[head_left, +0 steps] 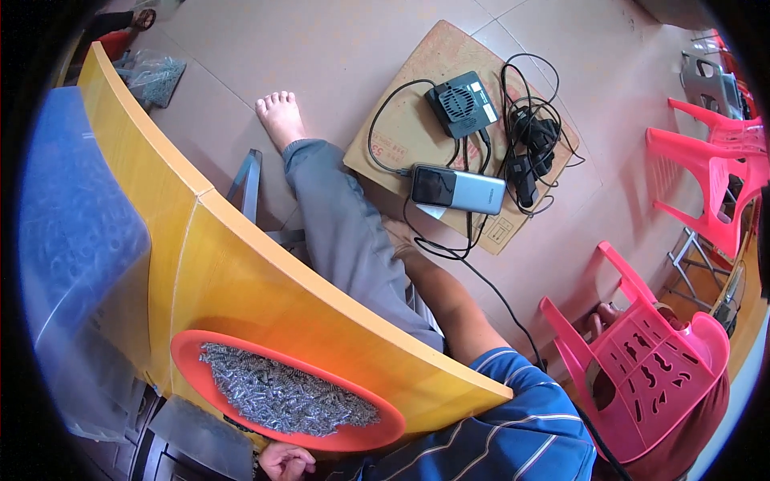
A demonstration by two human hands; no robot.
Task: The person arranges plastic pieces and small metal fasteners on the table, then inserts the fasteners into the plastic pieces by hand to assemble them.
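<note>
An orange tray [200,346] piled with several small grey metal parts [281,393] rests on the yellow wooden table [265,280]. My left hand [285,462] sits at the bottom edge just below the tray's rim, with its fingers curled. Whether it holds anything is hidden. My right forearm [449,309] comes out of a blue striped sleeve and reaches down beside my grey trouser leg [345,232] toward the floor. The leg hides my right hand.
On the floor, a cardboard sheet [437,56] carries a black fan-like box [461,104], a grey power bank [457,188] and tangled black cables [529,144]. Another person sits on a pink chair [642,377] at right, with more pink chairs [706,176] behind. A blue-lidded clear bin [72,240] stands at left.
</note>
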